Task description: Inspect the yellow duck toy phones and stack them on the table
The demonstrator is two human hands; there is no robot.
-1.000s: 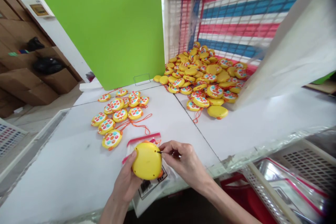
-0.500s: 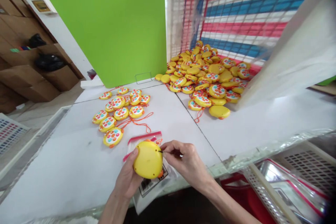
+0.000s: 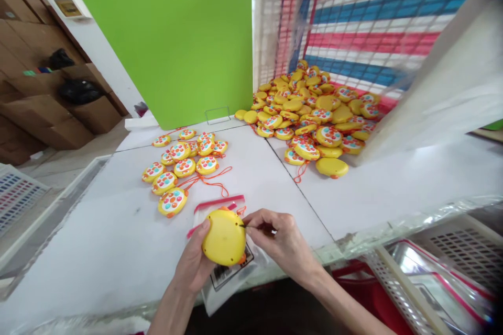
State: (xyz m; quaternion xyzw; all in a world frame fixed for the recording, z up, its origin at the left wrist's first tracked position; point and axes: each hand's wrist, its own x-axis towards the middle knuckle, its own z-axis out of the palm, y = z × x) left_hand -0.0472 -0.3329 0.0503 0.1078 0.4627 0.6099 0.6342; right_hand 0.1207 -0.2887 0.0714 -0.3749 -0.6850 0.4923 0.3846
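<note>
A round yellow plastic toy (image 3: 223, 238), its back towards me, is gripped along its left edge by my left hand (image 3: 195, 259). Small dark holes sit near its rim, and orange bits stick out at its edge. My right hand (image 3: 281, 238) pinches a thin dark pointed tool (image 3: 244, 226), whose tip meets the toy at the upper-right hole. Beneath the toy lies a clear zip bag (image 3: 223, 293) with a red-pink seal and a printed label, partly covered by toy and hands. An orange cord shows just behind the toy.
Several yellow toys (image 3: 173, 202) with coloured dots and orange cords lie face up at the left. A large heap of them (image 3: 302, 110) fills the striped, mesh-lined enclosure at the right. A green board (image 3: 168, 47) stands behind. Below the table's right edge is a white basket (image 3: 408, 293) with red-edged bags.
The whole view has shifted slightly. Both hands keep the same hold, and the dark tool's tip stays at the toy's upper-right hole.
</note>
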